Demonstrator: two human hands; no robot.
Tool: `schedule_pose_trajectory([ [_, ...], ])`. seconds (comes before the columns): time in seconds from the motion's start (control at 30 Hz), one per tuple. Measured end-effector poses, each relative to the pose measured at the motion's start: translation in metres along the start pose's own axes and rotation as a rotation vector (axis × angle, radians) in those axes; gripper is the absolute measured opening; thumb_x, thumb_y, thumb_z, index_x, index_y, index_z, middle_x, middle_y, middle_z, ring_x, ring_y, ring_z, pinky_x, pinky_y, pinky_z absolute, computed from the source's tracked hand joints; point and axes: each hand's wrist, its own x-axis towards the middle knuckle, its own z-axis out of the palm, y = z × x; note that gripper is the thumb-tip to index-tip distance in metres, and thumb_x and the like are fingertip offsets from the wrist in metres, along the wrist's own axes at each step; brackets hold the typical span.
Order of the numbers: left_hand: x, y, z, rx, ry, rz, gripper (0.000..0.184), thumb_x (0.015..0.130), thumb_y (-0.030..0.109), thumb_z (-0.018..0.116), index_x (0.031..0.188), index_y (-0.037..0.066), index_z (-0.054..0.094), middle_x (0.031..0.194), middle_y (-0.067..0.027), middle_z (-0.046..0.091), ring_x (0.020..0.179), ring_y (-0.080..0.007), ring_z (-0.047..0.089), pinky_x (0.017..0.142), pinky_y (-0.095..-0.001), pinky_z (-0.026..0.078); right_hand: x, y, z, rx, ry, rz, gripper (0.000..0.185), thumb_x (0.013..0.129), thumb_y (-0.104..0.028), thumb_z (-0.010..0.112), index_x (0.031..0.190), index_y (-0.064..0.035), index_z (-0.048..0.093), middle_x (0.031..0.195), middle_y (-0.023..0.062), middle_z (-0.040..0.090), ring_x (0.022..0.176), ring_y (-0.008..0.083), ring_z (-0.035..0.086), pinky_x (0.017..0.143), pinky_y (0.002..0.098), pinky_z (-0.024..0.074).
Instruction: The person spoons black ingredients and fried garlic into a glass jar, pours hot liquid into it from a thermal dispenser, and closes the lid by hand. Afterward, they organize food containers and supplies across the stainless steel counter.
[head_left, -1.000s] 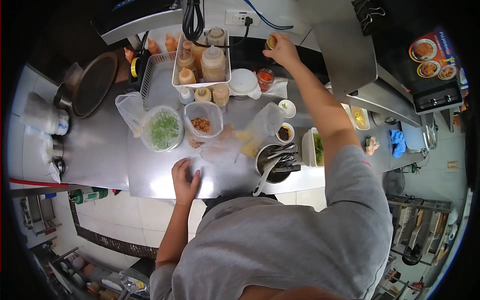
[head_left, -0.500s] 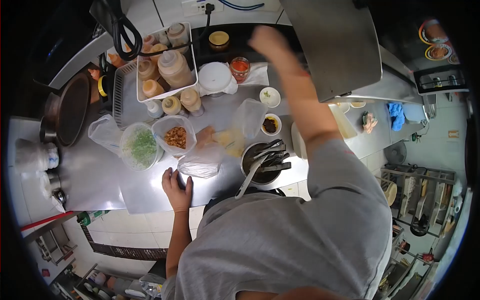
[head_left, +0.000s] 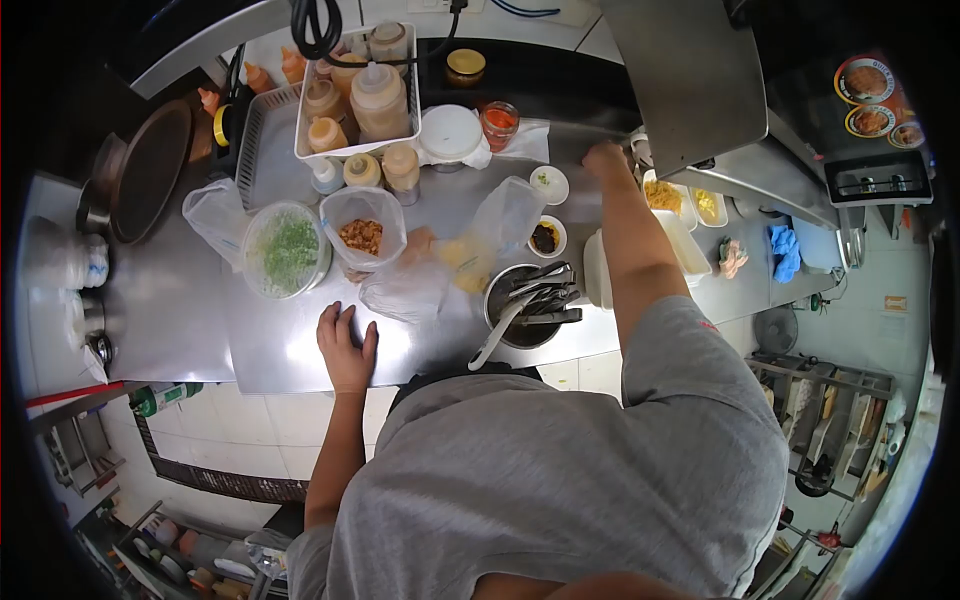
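Observation:
My left hand (head_left: 346, 348) lies on the front edge of the steel counter (head_left: 280, 345), fingers spread, holding nothing. Ahead of it are a tub of chopped greens (head_left: 285, 250), a bag-lined container of reddish-brown bits (head_left: 362, 235) and a clear plastic bag (head_left: 405, 288). My right hand (head_left: 606, 160) is stretched toward the back of the counter, its fingers curled and mostly hidden; what they hold, if anything, I cannot make out. Nearest to it are a small white bowl with green bits (head_left: 549, 184) and a metal container (head_left: 641, 150). A bowl of dark sauce (head_left: 546, 237) sits closer to me.
A metal pot with tongs and a white-handled utensil (head_left: 525, 305) stands near the front edge. Squeeze bottles (head_left: 380, 105) fill a white bin at the back, beside a jar of red paste (head_left: 499, 125). A steel hood panel (head_left: 690, 85) overhangs the right side.
My right hand has come down and to the right, from above the back ledge to the counter's rear. My left hand stays at the front edge. The camera view has shifted slightly.

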Motion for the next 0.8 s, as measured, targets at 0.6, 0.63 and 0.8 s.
schedule_pose_trajectory([
  [0.6,-0.004,-0.005,0.001,-0.047,0.034,-0.039,0.039,0.079,0.021,0.071,0.113,0.005,0.057,0.129,-0.0151,0.049,0.123,-0.0368,0.044,0.103,-0.0465,0.035,-0.108,-0.123,-0.103,0.626,0.362,-0.716,0.043,0.061,-0.023,0.082,0.086,-0.0049,0.052,0.096,0.0156,0.062,0.095,0.0331,0.061,0.083,0.0384,0.049],
  [0.63,-0.004,-0.005,0.002,-0.048,0.038,-0.034,0.039,0.079,0.021,0.071,0.112,0.005,0.057,0.129,-0.015,0.05,0.123,-0.0367,0.044,0.103,-0.0465,0.035,-0.109,-0.124,-0.107,0.591,0.307,-0.713,0.042,0.061,-0.023,0.081,0.087,-0.005,0.052,0.097,0.0156,0.062,0.096,0.0333,0.061,0.083,0.0388,0.049],
  [0.8,-0.003,-0.003,0.0,-0.034,0.039,-0.04,0.039,0.079,0.021,0.07,0.112,0.005,0.058,0.128,-0.0147,0.05,0.123,-0.0364,0.044,0.103,-0.0463,0.035,-0.108,-0.13,-0.12,0.447,0.18,-0.77,0.058,0.063,-0.021,0.078,0.116,-0.0099,0.059,0.1,0.0167,0.063,0.101,0.0345,0.061,0.088,0.0385,0.0496],
])
